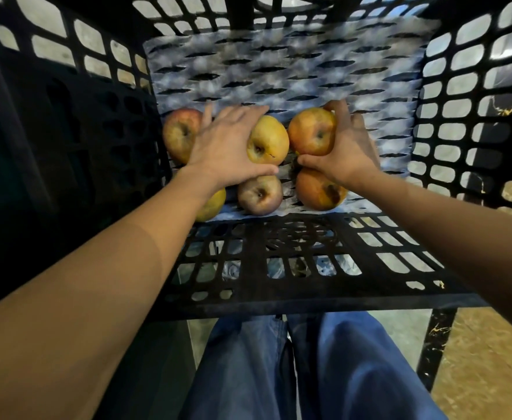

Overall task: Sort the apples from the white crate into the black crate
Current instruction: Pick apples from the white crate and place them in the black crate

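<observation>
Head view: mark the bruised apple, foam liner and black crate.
bruised apple [312, 192], head view, orange skin beside the bruise.
foam liner [279, 65], head view, its bare middle.
black crate [309, 304], head view, near rim.

Black crate [309, 301]: lattice walls, open top. Six apples inside on floor, two close-packed rows of three, nearer front wall.
Back row: red-yellow apple [179, 134] at left; yellow apple [269, 142] in middle, stem hollow facing up, left hand [227, 147] wrapped over it; orange apple [312, 131] at right, right hand [348, 150] gripping its side.
Front row: yellow-green apple [213, 204] half hidden under forearm; dull reddish apple [260, 194] in middle; bruised apple [319, 192] at right, dark patch showing.
</observation>
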### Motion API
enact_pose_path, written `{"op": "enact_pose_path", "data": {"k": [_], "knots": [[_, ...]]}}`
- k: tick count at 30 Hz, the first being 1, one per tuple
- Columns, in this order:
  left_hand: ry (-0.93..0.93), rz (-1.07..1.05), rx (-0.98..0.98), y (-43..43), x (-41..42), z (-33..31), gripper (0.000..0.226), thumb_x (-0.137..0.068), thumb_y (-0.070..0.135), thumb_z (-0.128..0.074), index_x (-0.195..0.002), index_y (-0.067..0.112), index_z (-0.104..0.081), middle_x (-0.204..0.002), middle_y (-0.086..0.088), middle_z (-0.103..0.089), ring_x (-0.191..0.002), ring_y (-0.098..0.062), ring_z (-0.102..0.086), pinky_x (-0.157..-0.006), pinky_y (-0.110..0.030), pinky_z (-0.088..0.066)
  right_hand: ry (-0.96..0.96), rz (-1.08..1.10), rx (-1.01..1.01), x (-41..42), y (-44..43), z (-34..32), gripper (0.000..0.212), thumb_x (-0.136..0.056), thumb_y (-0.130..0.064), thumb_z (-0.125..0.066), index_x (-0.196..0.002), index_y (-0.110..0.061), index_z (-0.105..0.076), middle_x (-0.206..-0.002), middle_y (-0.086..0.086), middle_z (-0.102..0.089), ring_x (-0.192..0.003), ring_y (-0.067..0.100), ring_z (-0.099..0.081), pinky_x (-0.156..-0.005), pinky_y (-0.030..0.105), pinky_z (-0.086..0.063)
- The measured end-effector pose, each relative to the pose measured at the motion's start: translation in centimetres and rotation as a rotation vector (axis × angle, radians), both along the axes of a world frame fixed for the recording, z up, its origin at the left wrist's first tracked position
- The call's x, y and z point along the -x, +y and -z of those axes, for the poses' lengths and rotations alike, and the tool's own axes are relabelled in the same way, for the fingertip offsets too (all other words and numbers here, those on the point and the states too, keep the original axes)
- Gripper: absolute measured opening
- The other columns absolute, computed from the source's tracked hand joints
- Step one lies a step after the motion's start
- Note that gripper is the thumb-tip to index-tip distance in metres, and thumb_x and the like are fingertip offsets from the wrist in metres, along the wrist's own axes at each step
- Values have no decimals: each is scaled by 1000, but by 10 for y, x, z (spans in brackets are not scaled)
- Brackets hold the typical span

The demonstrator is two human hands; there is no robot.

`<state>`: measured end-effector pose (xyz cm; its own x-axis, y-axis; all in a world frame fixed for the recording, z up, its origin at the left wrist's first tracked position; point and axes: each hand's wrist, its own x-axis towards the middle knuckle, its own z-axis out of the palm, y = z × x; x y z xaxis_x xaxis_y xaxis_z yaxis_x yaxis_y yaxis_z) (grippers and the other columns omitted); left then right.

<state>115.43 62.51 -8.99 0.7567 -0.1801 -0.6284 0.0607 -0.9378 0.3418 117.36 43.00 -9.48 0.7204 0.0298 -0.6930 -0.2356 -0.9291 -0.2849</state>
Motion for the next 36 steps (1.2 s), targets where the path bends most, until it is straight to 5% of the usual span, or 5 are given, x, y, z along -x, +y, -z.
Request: {"op": "enact_pose_path", "data": {"k": [6,17,30,36], "knots": [[68,-293,48,-25,-2,7,92,-68,52,-76,-144,21,-34,-145,-6,-39,-133,-27,-38,-106,-38,-33,-14,60,-62,4,-2,2,84,-71,-33,-78,-139,-28,-29,-134,14,-38,-119,35,-47,-93,40,-41],[-77,-421,-61,-37,15,10,91,-69,45,-79,-144,20,-33,-143,-5,-38,-129,-26,-41,-101,-35,-40,-55,108,-87,8,-3,2,83,-67,-38,-80,-136,-28,-34,-135,13,-39,-120,34,-44,-97,41,-38],[-22,-510,21,-30,32,-12,91,-76,36,-75,-148,21,-22,-149,-7,-29,-137,-25,-31,-110,-36,-33,29,-36,-130,7,-11,-16,104,-70,-32,-79,-149,-31,-11,-149,11,-24,-134,30,-34,-106,38,-35],[26,-476,-5,-27,45,-93,61,-90,36,-58,-144,23,-32,-144,-1,-37,-127,-24,-42,-95,-35,-39,-4,-65,-116,14,-13,-87,71,-86,-30,-62,-144,-11,-26,-141,17,-40,-127,36,-41,-100,43,-38]]}}
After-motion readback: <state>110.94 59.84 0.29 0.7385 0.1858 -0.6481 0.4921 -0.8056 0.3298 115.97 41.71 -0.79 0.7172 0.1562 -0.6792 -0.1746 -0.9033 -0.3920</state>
